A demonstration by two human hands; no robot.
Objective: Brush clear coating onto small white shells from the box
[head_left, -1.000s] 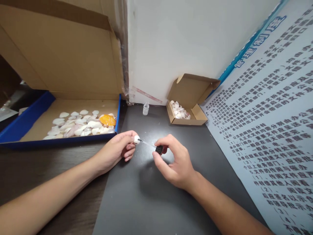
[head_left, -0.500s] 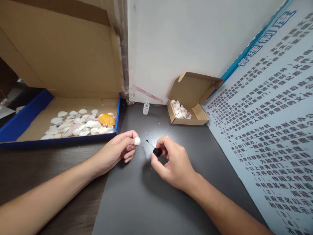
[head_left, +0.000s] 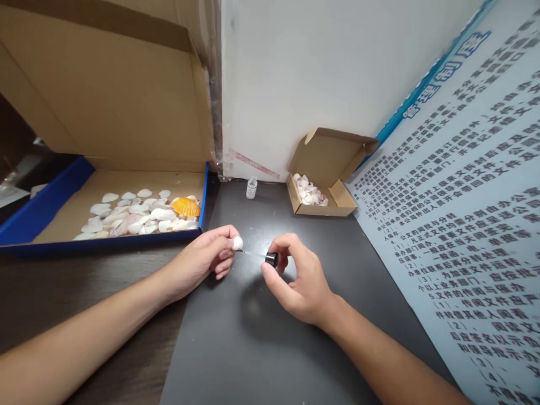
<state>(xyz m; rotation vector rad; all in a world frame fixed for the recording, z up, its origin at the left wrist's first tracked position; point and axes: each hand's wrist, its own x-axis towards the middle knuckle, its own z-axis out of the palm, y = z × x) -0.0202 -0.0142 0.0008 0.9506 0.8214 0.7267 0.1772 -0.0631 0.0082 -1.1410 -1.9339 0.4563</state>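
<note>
Between the thumb and forefinger of my left hand (head_left: 213, 253) is a small white shell (head_left: 237, 243). My right hand (head_left: 295, 278) pinches the black cap of a small brush (head_left: 271, 259) by its sides. From the cap a thin clear stem points left, and its dark tip is at the lower edge of the shell; whether it touches I cannot tell. Behind both hands stands a small clear glass bottle (head_left: 251, 188) with a printed label, upright on the dark grey mat (head_left: 219, 349).
To the left lies an open blue-edged cardboard box (head_left: 101, 243) with several pale shells and an orange scallop shell (head_left: 185, 207). A smaller open cardboard box (head_left: 323, 210) with white shells sits at the back right. A printed sheet (head_left: 455, 225) borders the right side, a white wall (head_left: 295, 73) the back.
The brush tip was against the shell, then drew away to the right, and is now back near the shell's lower edge. The shell has turned slightly in my left hand.
</note>
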